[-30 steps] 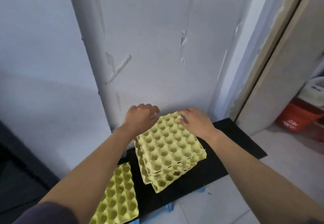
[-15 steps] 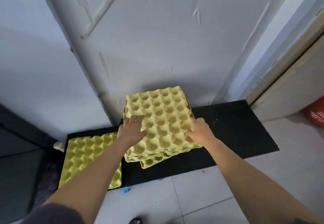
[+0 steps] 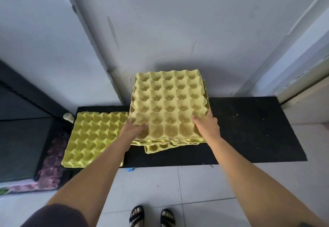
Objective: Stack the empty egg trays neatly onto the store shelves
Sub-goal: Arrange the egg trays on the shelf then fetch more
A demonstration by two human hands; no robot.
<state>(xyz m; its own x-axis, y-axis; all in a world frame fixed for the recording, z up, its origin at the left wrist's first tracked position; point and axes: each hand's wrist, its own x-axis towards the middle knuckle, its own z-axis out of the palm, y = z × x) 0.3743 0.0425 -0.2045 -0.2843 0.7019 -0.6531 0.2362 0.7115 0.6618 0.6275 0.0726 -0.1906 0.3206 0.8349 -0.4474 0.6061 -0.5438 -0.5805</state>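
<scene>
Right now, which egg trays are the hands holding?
The paler stack in the middle: left hand and right hand grip its near corners. The brighter yellow-green tray lies flat on the black mat to its left, no hand on it.

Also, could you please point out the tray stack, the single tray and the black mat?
tray stack (image 3: pixel 169 105), head view, middle of top tray.
single tray (image 3: pixel 92 137), head view, its middle cups.
black mat (image 3: pixel 249 129), head view, bare part, right side.

I see a black mat (image 3: pixel 249 129) against the grey wall (image 3: pixel 178 22), white floor tiles (image 3: pixel 178 182), and a purple patterned cloth (image 3: pixel 51 155) far left.
</scene>
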